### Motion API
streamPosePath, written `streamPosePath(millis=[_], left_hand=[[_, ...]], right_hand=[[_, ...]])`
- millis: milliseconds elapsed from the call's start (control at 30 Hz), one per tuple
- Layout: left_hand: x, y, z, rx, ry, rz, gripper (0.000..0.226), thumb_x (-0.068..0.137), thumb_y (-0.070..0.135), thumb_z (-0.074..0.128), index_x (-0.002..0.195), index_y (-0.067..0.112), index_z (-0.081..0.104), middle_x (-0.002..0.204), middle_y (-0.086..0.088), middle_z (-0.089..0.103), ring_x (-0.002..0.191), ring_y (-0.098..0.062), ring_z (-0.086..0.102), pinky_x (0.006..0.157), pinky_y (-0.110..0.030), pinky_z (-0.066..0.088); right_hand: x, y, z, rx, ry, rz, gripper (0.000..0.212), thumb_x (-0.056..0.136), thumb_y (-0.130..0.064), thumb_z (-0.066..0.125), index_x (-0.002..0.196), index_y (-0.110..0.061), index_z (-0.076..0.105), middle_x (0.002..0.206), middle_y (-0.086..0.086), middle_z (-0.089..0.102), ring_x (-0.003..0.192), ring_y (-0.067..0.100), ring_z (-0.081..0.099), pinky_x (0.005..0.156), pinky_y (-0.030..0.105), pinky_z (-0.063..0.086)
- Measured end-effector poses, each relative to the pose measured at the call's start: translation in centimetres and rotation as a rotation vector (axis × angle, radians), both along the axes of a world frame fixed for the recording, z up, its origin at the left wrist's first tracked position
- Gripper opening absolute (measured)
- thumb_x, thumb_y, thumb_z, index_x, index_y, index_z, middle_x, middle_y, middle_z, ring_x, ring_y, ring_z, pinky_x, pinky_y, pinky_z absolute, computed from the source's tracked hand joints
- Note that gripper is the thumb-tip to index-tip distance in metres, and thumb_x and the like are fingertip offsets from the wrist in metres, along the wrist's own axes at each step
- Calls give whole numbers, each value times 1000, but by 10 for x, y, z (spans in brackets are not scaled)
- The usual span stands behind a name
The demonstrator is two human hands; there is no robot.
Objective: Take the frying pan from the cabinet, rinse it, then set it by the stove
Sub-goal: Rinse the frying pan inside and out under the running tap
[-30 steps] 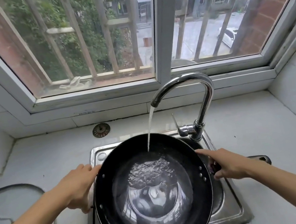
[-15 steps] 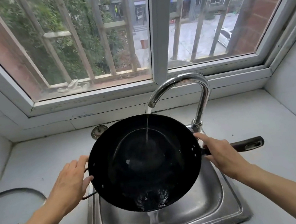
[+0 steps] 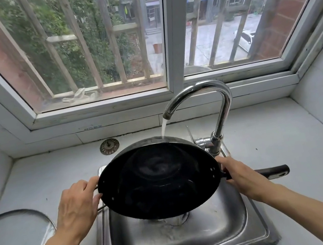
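Note:
The black frying pan (image 3: 158, 180) hangs over the steel sink (image 3: 254, 232), tilted steeply toward me with its inside facing me. My left hand (image 3: 77, 204) grips its left rim by the small wire handle. My right hand (image 3: 241, 175) holds the right rim where the long black handle (image 3: 273, 172) sticks out to the right. Water runs from the chrome tap (image 3: 214, 102) onto the back of the pan's far rim. Water drains at the sink bottom below the pan.
A round metal sink strainer (image 3: 109, 146) lies on the white counter behind the sink. A glass lid (image 3: 16, 238) rests on the counter at the left. The window sill and tiled walls close in the back and both sides.
The pan went from level and full of water to tipped up toward me. The water poured out into the sink, and the stream now lands on the pan's far rim.

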State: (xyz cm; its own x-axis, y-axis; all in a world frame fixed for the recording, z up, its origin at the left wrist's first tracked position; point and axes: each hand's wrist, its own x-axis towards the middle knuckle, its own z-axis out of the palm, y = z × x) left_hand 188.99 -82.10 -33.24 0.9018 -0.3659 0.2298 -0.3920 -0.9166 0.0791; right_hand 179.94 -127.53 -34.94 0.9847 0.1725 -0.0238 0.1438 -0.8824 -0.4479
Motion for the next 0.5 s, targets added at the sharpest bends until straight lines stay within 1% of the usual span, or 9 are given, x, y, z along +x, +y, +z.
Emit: streamPosePath(millis=[67, 100, 167, 233, 300, 333, 367, 433, 500], left_hand=[[3, -2, 0, 4, -52, -15, 52, 64, 9, 85, 108, 14, 58, 70, -4, 48, 59, -31, 47, 55, -41, 36], [5, -3, 0, 5, -72, -23, 52, 63, 8, 86, 107, 15, 58, 70, -3, 48, 60, -31, 47, 56, -41, 36], [8, -8, 0, 6, -110, -38, 51, 63, 9, 86, 106, 15, 59, 70, -3, 49, 61, -31, 49, 57, -40, 35], [12, -14, 0, 4, -138, -51, 50, 63, 9, 86, 106, 15, 60, 71, -3, 49, 62, -31, 49, 58, -39, 33], [16, -20, 0, -2, -159, -65, 51, 62, 9, 87, 105, 15, 60, 71, -3, 50, 62, -31, 50, 58, -38, 31], [18, -23, 0, -3, -163, -69, 51, 62, 9, 87, 105, 15, 60, 71, -3, 50, 62, -31, 50, 59, -37, 30], [20, -25, 0, -4, -165, -72, 52, 62, 9, 87, 105, 16, 60, 71, -2, 50, 63, -31, 51, 59, -37, 30], [25, -31, 1, -5, -166, -81, 52, 62, 10, 87, 105, 17, 59, 72, -1, 51, 65, -31, 52, 60, -36, 31], [29, -37, 3, -2, -170, -89, 50, 63, 11, 86, 105, 17, 59, 72, -1, 51, 65, -30, 53, 61, -37, 31]], right_hand=[[0, -5, 0, 61, -12, 11, 87, 79, 3, 58, 132, -55, 19, 97, -6, 45, 87, 15, 47, 79, 30, 44], [0, -7, 0, 76, -23, 0, 85, 81, 2, 56, 131, -57, 20, 97, -7, 45, 88, 13, 47, 80, 30, 44], [0, -9, -1, 89, -48, -25, 77, 84, 0, 54, 129, -54, 25, 98, -7, 46, 88, 13, 48, 79, 31, 44], [1, -11, -1, 92, -76, -50, 72, 85, -1, 56, 126, -54, 28, 97, -7, 48, 87, 12, 48, 76, 29, 43], [2, -15, -1, 92, -100, -74, 78, 85, -1, 61, 124, -60, 26, 97, -7, 49, 87, 9, 49, 75, 26, 42], [3, -17, -2, 91, -101, -84, 82, 85, -1, 63, 124, -62, 24, 97, -8, 50, 87, 10, 50, 75, 27, 44], [4, -18, -2, 89, -101, -93, 83, 83, -2, 66, 124, -61, 24, 97, -8, 51, 87, 11, 51, 76, 29, 44], [4, -21, -3, 86, -109, -104, 82, 81, -2, 69, 124, -59, 26, 98, -8, 51, 87, 12, 51, 76, 26, 41], [2, -23, -2, 79, -109, -119, 89, 79, 0, 69, 123, -64, 23, 97, -6, 52, 86, 14, 51, 76, 26, 41]])
